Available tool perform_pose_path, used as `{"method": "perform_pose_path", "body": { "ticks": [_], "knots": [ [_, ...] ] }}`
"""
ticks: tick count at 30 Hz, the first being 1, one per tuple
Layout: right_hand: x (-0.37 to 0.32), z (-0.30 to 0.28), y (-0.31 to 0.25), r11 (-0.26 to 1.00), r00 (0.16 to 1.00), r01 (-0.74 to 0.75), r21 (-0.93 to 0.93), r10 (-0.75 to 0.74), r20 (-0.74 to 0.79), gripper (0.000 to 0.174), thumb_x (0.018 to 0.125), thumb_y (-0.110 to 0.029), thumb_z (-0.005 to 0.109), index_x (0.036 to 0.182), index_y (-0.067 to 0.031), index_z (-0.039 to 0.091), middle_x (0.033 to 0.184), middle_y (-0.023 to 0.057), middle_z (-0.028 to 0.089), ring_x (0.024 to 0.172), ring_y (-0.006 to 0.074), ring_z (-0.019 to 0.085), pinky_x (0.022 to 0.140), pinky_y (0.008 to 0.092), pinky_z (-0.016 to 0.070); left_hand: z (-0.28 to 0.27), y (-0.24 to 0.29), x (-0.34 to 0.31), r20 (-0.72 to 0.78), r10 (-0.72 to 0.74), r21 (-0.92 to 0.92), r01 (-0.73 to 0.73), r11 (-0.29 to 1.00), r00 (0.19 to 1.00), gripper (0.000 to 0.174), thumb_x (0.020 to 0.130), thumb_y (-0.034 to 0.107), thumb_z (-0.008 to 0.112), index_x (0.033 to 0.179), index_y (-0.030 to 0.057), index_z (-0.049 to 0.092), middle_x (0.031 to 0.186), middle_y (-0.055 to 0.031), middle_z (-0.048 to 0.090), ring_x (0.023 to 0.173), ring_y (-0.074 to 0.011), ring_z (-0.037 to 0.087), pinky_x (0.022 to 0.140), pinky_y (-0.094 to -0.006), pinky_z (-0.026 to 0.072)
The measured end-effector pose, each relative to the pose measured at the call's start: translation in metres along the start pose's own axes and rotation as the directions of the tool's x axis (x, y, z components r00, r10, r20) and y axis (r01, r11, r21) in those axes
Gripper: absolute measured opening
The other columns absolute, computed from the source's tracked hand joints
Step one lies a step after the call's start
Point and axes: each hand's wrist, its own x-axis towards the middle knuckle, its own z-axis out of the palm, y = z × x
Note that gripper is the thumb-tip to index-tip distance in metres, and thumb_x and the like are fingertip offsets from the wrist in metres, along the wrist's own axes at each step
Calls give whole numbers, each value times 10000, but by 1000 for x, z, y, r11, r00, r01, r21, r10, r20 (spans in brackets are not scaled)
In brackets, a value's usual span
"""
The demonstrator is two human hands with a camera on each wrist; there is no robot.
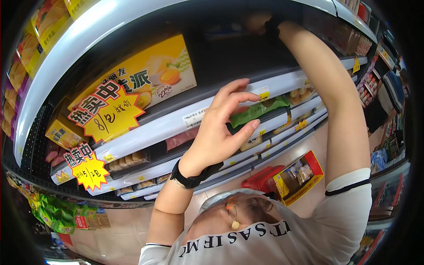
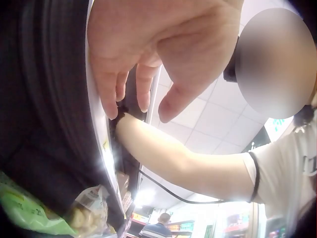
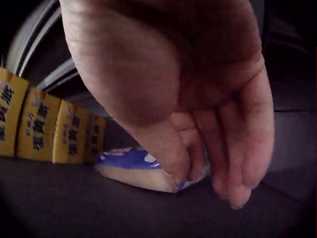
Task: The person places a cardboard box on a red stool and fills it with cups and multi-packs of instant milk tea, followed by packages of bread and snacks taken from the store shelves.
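Deep inside the dark shelf, my right hand (image 3: 198,99) has its thumb and a finger on a blue and clear package (image 3: 133,167), pinching its end. From the head view that hand (image 1: 258,23) is dim and blurred, and the package can barely be made out. My left hand (image 1: 221,128) is at the front edge of the shelf (image 1: 163,121), fingers bent loosely and thumb apart, holding nothing. The left wrist view shows the same hand (image 2: 158,54) with its fingers pointing down beside the shelf edge.
Yellow boxes (image 3: 69,133) stand in a row on the shelf, left of the package. A large yellow carton (image 1: 170,66) with starburst price signs (image 1: 112,112) is at the shelf's left. Bagged bread (image 2: 89,215) and a green package (image 1: 260,110) lie on a lower shelf. A red bin (image 1: 263,178) stands on the floor.
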Motion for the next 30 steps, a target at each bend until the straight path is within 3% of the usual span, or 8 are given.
{"method": "perform_pose_path", "body": {
  "ticks": [2, 7, 9, 14, 19, 23, 27, 30],
  "knots": [
    [-43, -48, -13, 924, 947, -182, 337, 72, 313, 257, 787, -225, 575, 902, -6, 642, 804, 166, 653, 733, 231, 660, 616, 319, 532, 2, -1, -1, -48, 12, 5, -12, 1000, 999, 332, 752, 80, 654, 1071, 69, 562, 1250, -140, 460, 1069, -257, 530, 813, -326, 485],
    [-98, -63, 2, 703, 958, -154, 695, -66, 279, 241, 822, -198, 550, 827, 36, 608, 742, 115, 651, 667, 198, 654, 544, 273, 525, 9, -3, -5, 48, -54, -76, 58, 995, 997, 335, 780, 106, 644, 1107, 75, 576, 1201, -123, 519, 1071, -213, 530, 842, -323, 463],
    [-128, -60, 13, 399, 986, -122, 909, -56, 157, 231, 833, -187, 544, 842, 35, 605, 752, 127, 654, 675, 203, 656, 543, 264, 520, 21, -7, -7, 91, -120, -481, 149, 864, 989, 341, 826, 124, 619, 1148, 32, 555, 1205, -115, 519, 1119, -201, 504, 901, -325, 433],
    [-206, -70, 13, 186, 984, -136, 973, 143, 110, 185, 855, -159, 538, 840, 23, 569, 762, 147, 652, 667, 186, 655, 561, 249, 516, 51, -28, -1, 359, -187, -692, 396, 604, 914, 576, 920, 371, 475, 1328, -18, 357, 1292, -148, 452, 1164, -199, 469, 954, -338, 396],
    [-280, -54, 13, 2, 939, 0, 1000, 343, -1, 140, 892, -119, 534, 800, -17, 509, 759, 136, 653, 648, 138, 643, 555, 209, 508, 79, -24, 15, 447, -215, -773, 496, 396, 868, 988, 786, 745, 287, 1374, -46, 213, 1356, -261, 337, 1222, -331, 409, 994, -388, 362],
    [-349, -27, 17, 192, 928, 56, 980, 351, -122, 237, 841, -213, 607, 915, -3, 525, 934, 121, 596, 848, 167, 590, 717, 270, 461, 97, -18, 27, 516, -158, -839, 534, 105, 842, 1098, 715, 785, 375, 1380, -58, 145, 1370, -311, 263, 1255, -431, 320, 1017, -443, 340],
    [-402, 6, -1, 204, 906, 188, 961, 342, -250, 104, 831, -62, 613, 804, -13, 526, 804, 27, 578, 720, 93, 566, 625, 205, 440, 120, -19, 21, 586, -121, -783, 520, -342, 801, 983, 763, 717, 414, 1355, -47, 232, 1364, -266, 313, 1206, -410, 401, 924, -521, 419],
    [-432, 23, -9, 427, 941, 102, 899, 251, -226, 108, 787, -11, 643, 800, -14, 536, 800, 36, 560, 738, 102, 538, 642, 217, 443, 143, -30, 15, 677, -229, -730, 596, -336, 700, 756, 880, 574, 365, 1331, -30, 299, 1292, -211, 442, 1133, -347, 500, 908, -470, 450]
  ]
}}
